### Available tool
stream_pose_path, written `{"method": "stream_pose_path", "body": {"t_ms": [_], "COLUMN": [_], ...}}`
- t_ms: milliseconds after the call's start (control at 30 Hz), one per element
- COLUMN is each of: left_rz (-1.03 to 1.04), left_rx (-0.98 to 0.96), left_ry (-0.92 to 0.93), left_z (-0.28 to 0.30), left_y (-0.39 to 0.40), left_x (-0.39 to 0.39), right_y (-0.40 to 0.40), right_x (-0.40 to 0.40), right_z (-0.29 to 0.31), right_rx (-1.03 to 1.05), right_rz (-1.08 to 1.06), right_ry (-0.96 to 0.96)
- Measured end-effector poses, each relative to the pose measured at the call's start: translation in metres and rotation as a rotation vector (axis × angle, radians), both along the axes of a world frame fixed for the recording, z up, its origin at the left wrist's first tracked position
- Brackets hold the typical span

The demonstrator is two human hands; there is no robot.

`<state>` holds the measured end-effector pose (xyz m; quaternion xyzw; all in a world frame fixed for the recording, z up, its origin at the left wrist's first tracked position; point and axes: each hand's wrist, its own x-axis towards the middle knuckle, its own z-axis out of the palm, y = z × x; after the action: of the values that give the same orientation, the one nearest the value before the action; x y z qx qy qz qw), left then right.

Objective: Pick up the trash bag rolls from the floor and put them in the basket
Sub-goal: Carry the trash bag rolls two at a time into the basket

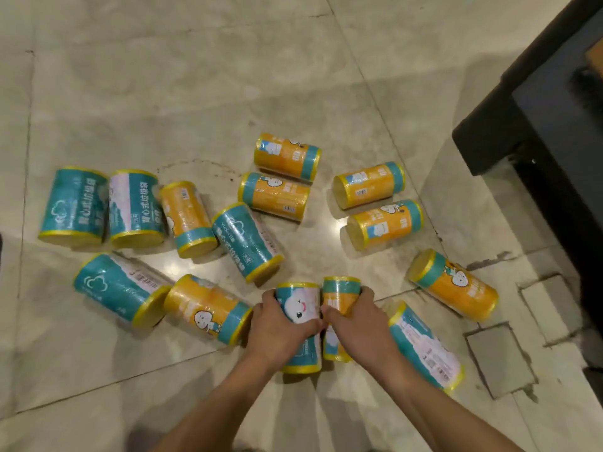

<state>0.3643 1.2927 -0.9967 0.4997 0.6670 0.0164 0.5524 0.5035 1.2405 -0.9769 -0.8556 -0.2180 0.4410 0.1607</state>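
Note:
Several trash bag rolls in teal or orange wrappers with yellow ends lie scattered on the tiled floor. My left hand (pixel 277 331) is closed around a teal and white roll (pixel 298 305) with a cartoon face. Right beside it, my right hand (pixel 359 324) grips an orange and teal roll (pixel 341 296). Both rolls are at the near middle of the floor, side by side and touching. Whether they are lifted off the floor I cannot tell. No basket is in view.
Other rolls lie to the left (pixel 120 288), behind (pixel 248 241) and to the right (pixel 453 285), one close to my right forearm (pixel 424 344). A dark piece of furniture (pixel 509 132) stands at the far right. Cracked tiles (pixel 499 357) lie at the right.

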Motion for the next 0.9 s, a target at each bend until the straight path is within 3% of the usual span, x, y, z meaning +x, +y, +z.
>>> {"method": "stream_pose_path", "body": {"t_ms": [333,600,767,900], "left_rz": [0.084,0.151,0.188,0.189], "left_rx": [-0.030,-0.015,0.067,0.105], "left_ry": [-0.035,-0.230,-0.316,-0.403], "left_z": [0.005,0.039,0.101,0.208], "left_y": [0.004,0.018,0.029,0.031], "left_x": [0.000,0.002,0.013,0.017], "right_y": [0.018,0.024,0.028,0.030], "right_x": [0.000,0.009,0.023,0.031], "right_z": [-0.011,0.030,0.097,0.196], "right_rx": [-0.051,0.185,0.378,0.462], "right_rz": [-0.142,-0.218,-0.261,-0.278], "right_ry": [0.021,0.042,0.130,0.204]}}
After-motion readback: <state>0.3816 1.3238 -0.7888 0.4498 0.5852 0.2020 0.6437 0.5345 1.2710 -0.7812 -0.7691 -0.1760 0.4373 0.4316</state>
